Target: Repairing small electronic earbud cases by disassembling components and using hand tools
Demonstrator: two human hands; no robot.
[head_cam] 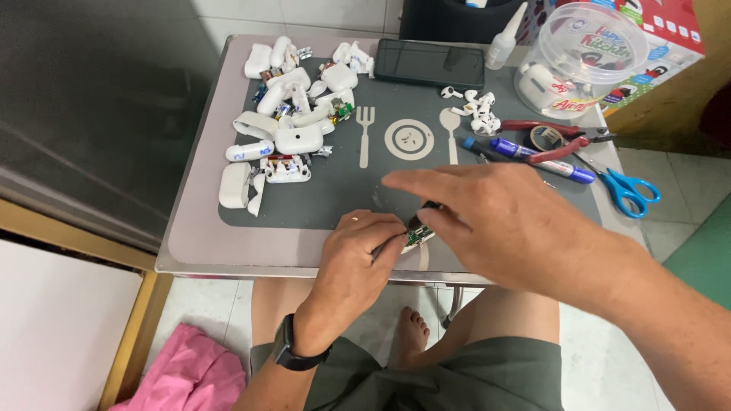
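Far left on the grey placemat [335, 199], a heap of white earbud cases and shells [293, 114] lies opened and split, some showing small boards and metal parts. They are grouped in one pile at the mat's left end, which I judge keeps the spent parts out of my working area at the near edge.

My left hand [356, 255] rests with its heel on the table rim [228, 268]. Its fingers are curled tight, thumb and forefinger pinched on the left end of a small green circuit board [417, 236], which sits just above the near edge of the mat, between both hands. The resting heel appears to steady the grip. A black wristband [293, 352] sits on that wrist.

My right hand [499, 221] comes over from the right, palm down. Its forefinger is stretched out flat and loose toward the left; the thumb and another finger underneath seem to close on a dark part at the board's upper end, but the hand covers that contact and I cannot tell how firmly it is held.

Behind, mid-table, a black phone [429, 62] lies flat. Further right are loose white earbuds [478, 110], a glue bottle [505, 38], a clear plastic tub [582, 57], a tape roll [545, 137], red-handled pliers [560, 144], a blue marker [542, 160] and blue-handled scissors [626, 189], all within the right hand's reach.
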